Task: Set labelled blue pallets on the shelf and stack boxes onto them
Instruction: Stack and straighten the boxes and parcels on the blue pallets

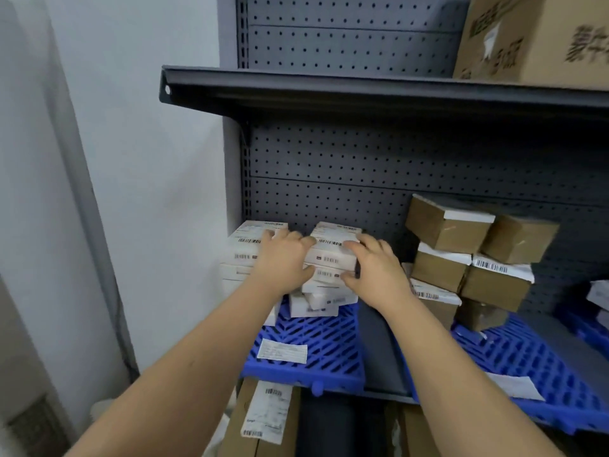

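A blue slatted pallet (316, 344) with a white label (281, 352) lies on the grey shelf at the left. Two stacks of white barcoded boxes stand at its back: a left stack (245, 245) and a right stack (333, 255). My left hand (281, 258) presses on the right stack's left side, its fingers over the top box. My right hand (375, 268) clasps the same stack's right side. The lower boxes of that stack sit crooked. A second blue pallet (527, 364) to the right carries stacked brown cardboard boxes (461, 255).
A dark shelf board (362, 90) overhangs above, with a large cardboard carton (534, 37) on it at the right. Perforated grey back panel behind. Brown labelled cartons (263, 420) stand below the shelf. A white wall runs along the left. Another blue pallet edge (590, 328) shows far right.
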